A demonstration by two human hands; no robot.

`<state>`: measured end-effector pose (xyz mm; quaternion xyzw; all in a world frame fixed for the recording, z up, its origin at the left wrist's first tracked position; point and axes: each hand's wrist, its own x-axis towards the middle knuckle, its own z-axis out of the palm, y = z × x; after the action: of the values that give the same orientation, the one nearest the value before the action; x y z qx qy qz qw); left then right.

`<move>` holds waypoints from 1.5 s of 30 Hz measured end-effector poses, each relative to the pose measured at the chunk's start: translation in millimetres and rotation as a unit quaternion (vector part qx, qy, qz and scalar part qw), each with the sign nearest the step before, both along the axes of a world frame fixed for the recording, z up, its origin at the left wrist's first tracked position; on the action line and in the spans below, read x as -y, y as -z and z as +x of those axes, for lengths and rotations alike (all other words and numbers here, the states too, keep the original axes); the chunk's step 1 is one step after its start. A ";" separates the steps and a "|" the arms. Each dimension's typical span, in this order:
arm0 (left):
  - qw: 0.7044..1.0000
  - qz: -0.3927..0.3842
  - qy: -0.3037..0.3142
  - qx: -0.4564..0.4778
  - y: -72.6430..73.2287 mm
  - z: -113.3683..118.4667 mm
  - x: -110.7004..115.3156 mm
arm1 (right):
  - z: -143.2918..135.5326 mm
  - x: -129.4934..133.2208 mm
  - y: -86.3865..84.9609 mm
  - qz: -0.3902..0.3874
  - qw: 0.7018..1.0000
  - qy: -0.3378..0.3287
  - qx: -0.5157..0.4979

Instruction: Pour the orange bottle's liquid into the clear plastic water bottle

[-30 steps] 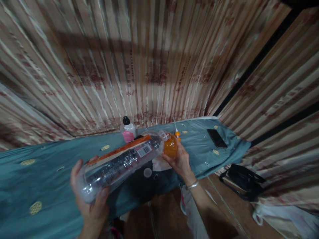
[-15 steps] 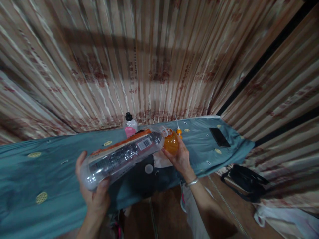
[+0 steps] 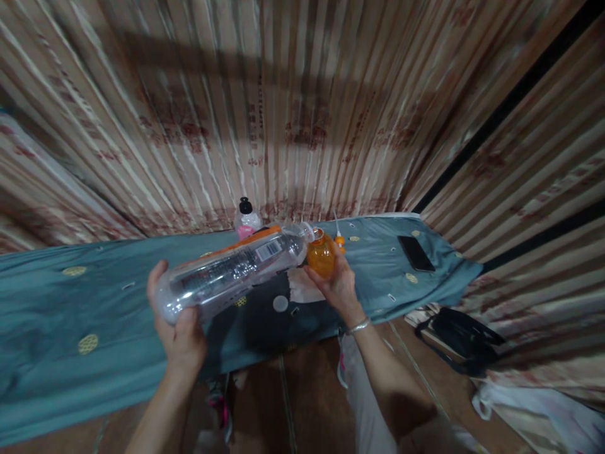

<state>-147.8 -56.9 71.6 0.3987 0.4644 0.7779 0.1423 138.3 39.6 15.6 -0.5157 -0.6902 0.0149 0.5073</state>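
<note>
My left hand (image 3: 179,331) is closed around the base of a large clear plastic bottle (image 3: 231,271) with an orange-edged label. The bottle lies tilted in the air, its neck towards the right. Its mouth meets the opening of a small orange see-through bottle (image 3: 321,255); whether liquid passes between them I cannot tell. Wrapped round the small bottle from the right is my right hand (image 3: 341,285), with a silver bracelet at the wrist. Behind, an orange pump top (image 3: 339,241) with a pale tube rests on the cloth. A round white cap (image 3: 280,304) lies beneath the big bottle.
Green patterned cloth (image 3: 113,309) covers the long table. A bottle with a black cap and pink label (image 3: 246,221) stands at the back. White tissue (image 3: 302,287) lies mid-table, a dark phone (image 3: 416,253) to the right. A black bag (image 3: 460,337) sits on the floor. Curtains (image 3: 302,126) hang behind.
The big bottle's base is higher in the picture and both hands appear slightly higher. The two bottles stay mouth to mouth. The camera view has shifted a little.
</note>
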 end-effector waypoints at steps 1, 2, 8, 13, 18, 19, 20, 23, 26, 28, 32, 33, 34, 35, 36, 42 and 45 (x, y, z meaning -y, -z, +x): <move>1.000 0.001 0.002 -0.005 0.3 0.3 -0.1 | 0.1 -0.2 0.1 -0.002 1.000 0.002 -0.001; 1.000 0.000 0.003 -0.012 0.7 0.5 0.1 | 0.4 -0.1 0.1 -0.004 1.000 0.002 -0.001; 0.999 -0.012 0.009 -0.034 2.8 0.8 1.5 | 1.9 2.1 -2.9 -0.006 1.000 -0.005 -0.008; 1.000 -0.001 0.007 -0.029 2.6 2.3 -1.7 | 3.1 2.4 -4.6 -0.025 1.000 -0.002 -0.008; 0.999 0.002 0.011 -0.033 2.8 3.3 -3.9 | 4.4 1.9 -3.8 -0.020 1.000 -0.003 -0.006; 0.999 0.002 0.016 -0.029 3.4 3.1 -4.1 | 4.7 1.8 -3.7 -0.020 1.000 -0.004 -0.007; 0.999 0.002 0.023 -0.022 4.1 2.9 -4.3 | 5.0 1.9 -3.6 -0.021 1.000 -0.004 -0.007; 0.999 -0.001 0.035 -0.008 6.3 1.8 -4.8 | 5.8 2.0 -3.3 -0.021 1.000 -0.006 -0.008; 1.000 -0.003 0.028 -0.010 7.9 0.4 -4.4 | 6.1 1.9 -2.1 -0.018 1.000 -0.006 -0.006; 1.000 -0.009 0.027 -0.012 8.7 -0.9 -3.4 | 5.7 1.7 -0.6 -0.010 1.000 -0.005 -0.004; 0.999 -0.024 0.027 -0.011 11.2 -4.7 -1.0 | 4.6 1.7 1.2 0.009 1.000 -0.012 0.000; 0.999 -0.026 0.026 -0.011 11.8 -5.6 -0.7 | 4.5 1.8 1.2 0.010 1.000 -0.015 0.001; 0.999 -0.028 0.027 -0.011 12.1 -6.3 -0.6 | 4.5 2.0 1.1 0.009 1.000 -0.018 0.002; 0.999 -0.029 0.029 -0.009 12.2 -6.8 -0.6 | 4.7 2.1 0.9 0.007 1.000 -0.019 0.004; 0.999 -0.029 0.031 -0.005 12.0 -7.2 -0.8 | 4.9 2.2 0.7 0.005 1.000 -0.019 0.005; 0.998 -0.028 0.043 0.024 9.6 -7.0 -1.5 | 5.3 2.9 0.7 -0.001 1.000 -0.007 0.014; 0.998 -0.029 0.054 0.029 9.7 -7.5 -1.3 | 5.6 3.8 0.4 -0.002 1.000 -0.006 0.021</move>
<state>-155.3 -55.6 61.9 0.3963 0.4606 0.7663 0.2088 143.9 35.9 15.2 -0.5129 -0.7034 0.0084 0.4921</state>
